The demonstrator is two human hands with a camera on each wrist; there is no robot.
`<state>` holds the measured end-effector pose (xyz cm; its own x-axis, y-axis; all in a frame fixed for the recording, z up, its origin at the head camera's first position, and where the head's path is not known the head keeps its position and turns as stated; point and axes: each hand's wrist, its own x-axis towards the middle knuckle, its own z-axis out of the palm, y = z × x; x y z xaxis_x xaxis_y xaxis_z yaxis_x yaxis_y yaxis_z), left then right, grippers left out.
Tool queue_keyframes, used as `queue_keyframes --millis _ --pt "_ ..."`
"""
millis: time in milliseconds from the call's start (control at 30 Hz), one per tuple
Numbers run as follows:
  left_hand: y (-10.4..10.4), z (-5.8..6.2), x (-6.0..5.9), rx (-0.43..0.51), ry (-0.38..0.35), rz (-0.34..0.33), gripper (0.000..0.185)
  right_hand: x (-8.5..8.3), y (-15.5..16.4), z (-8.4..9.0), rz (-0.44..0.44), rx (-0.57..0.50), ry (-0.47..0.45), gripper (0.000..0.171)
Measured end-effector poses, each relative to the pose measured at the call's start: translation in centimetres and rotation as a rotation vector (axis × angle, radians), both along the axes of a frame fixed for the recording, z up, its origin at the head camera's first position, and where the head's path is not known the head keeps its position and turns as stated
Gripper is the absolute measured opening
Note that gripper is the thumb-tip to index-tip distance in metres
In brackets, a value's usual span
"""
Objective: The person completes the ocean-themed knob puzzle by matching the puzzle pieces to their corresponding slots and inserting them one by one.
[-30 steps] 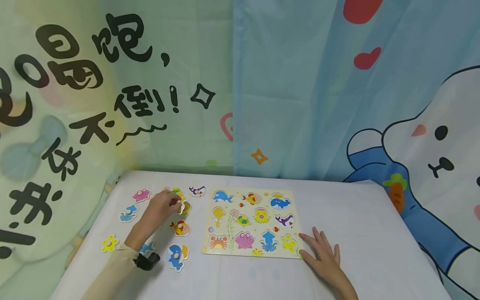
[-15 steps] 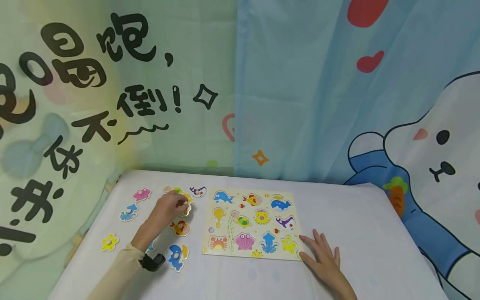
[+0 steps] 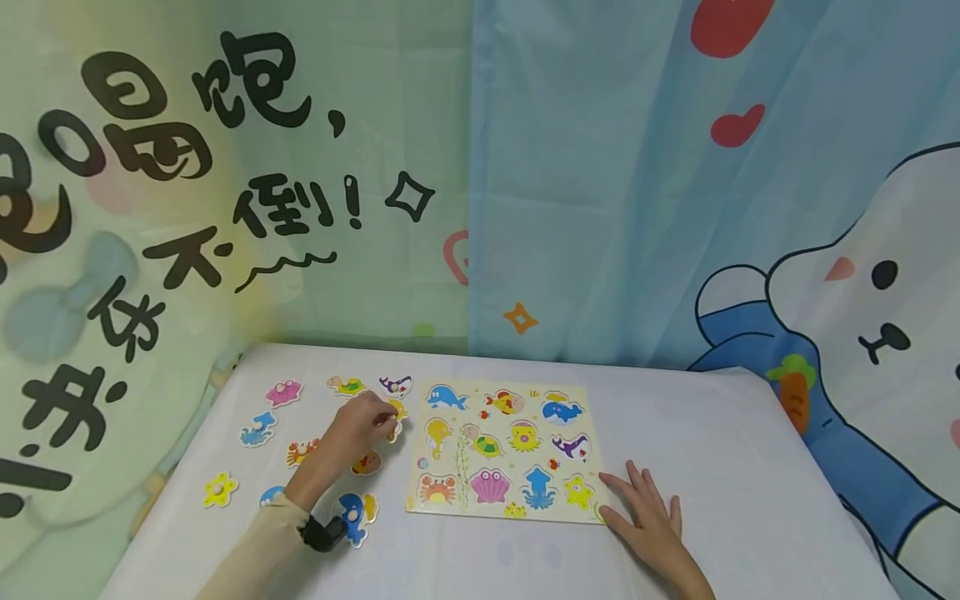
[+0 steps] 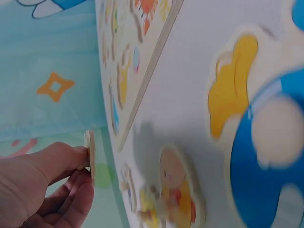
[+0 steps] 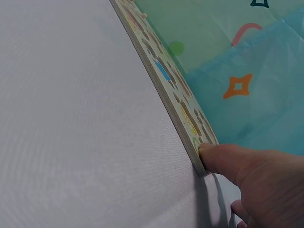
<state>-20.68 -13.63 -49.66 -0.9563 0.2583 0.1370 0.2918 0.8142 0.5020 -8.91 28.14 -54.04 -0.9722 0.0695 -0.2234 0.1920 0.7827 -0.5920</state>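
Observation:
My left hand (image 3: 363,423) pinches a yellow puzzle piece (image 3: 398,411) between thumb and fingers, just left of the puzzle board (image 3: 465,392). In the left wrist view this piece (image 4: 92,154) stands edge-on, clear of the table, its picture turned out of sight. The pale board carries printed sea animals with matching recesses. At its lower right corner lies my right hand (image 3: 651,517), fingers spread. The right wrist view has its thumb (image 5: 218,156) resting on the board's corner (image 5: 202,168).
Loose pieces lie left of the board: a turtle (image 3: 347,386), purple whale (image 3: 396,384), pink shell (image 3: 284,392), blue squid (image 3: 258,429), crab (image 3: 300,452), yellow star (image 3: 221,489), fish (image 3: 367,463) and blue whale (image 3: 350,512). My left forearm (image 3: 262,542) partly covers another blue piece (image 3: 271,494).
My left hand has moved right toward the board, carrying the yellow piece from among the loose pieces. The turtle and crab are now uncovered. The right hand stays at the board's corner.

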Motion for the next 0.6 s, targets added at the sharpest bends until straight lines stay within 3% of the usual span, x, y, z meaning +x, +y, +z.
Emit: queue_keyframes --millis 167,400,600 --pt "1.5 -0.7 0.2 0.029 -0.034 -0.038 0.012 0.0 0.0 0.1 -0.002 -0.007 -0.001 0.06" --pt "3.7 -1.6 0.1 0.052 -0.006 -0.12 0.009 -0.1 -0.1 0.2 -0.008 0.006 -0.016 0.06" --pt "5.0 -2.2 0.2 0.06 -0.035 -0.143 0.011 0.0 0.0 0.0 -0.012 0.014 -0.033 0.06"
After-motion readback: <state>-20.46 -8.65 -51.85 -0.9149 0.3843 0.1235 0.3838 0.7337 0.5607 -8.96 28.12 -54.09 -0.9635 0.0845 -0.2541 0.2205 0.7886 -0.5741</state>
